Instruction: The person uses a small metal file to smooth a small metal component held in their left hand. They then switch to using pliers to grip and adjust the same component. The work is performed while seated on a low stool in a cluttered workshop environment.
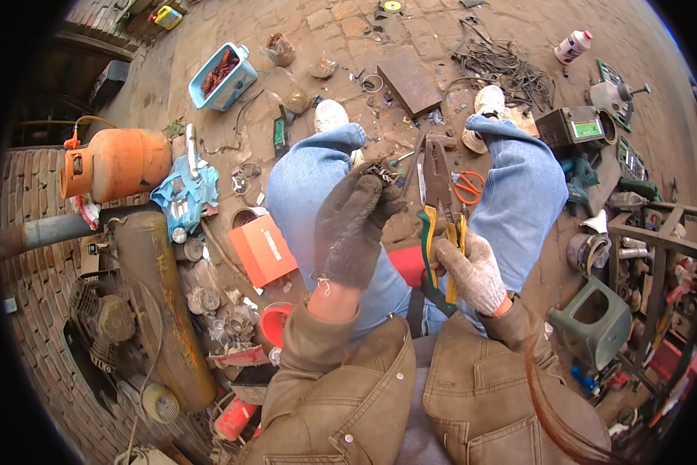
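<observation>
My left hand (352, 225), in a dark glove, is closed with fingers and thumb together. It pinches a small tangled metal piece (382, 173) above my lap; the fingers partly cover it, and its exact kind is unclear. My right hand (472, 267), in a pale glove, wraps round the green-and-yellow handles of a pair of metal snips (439, 182). The snips point away from me, their broad, rusty-looking blades to the right of the metal piece and apart from it. Beyond my right hand lie orange-handled scissors (468, 187) on the ground between my legs.
A rectangular metal block (409, 84) lies ahead, with a cable heap (511, 70) to its right. A blue basket (209, 99) holds reddish scrap. Left are an orange gas cylinder (127, 163) and an orange box (263, 249). A green plastic stool (594, 324) stands right.
</observation>
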Demonstrator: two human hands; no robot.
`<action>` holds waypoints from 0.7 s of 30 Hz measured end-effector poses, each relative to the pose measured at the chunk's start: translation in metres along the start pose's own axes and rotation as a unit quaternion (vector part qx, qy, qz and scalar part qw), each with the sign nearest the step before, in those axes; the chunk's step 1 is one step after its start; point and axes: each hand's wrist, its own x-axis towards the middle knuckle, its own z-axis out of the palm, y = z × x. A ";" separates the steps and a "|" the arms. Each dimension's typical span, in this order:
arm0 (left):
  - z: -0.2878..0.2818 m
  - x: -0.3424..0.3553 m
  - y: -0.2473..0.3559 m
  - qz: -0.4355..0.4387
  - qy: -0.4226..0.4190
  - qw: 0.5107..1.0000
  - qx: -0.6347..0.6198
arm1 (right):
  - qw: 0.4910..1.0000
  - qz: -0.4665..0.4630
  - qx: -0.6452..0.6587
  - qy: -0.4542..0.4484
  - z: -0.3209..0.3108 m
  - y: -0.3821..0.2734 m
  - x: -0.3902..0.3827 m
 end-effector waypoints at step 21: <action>-0.002 -0.014 0.011 0.058 -0.022 0.996 -0.069 | 0.911 -0.263 -0.318 -0.016 0.005 -0.024 -0.008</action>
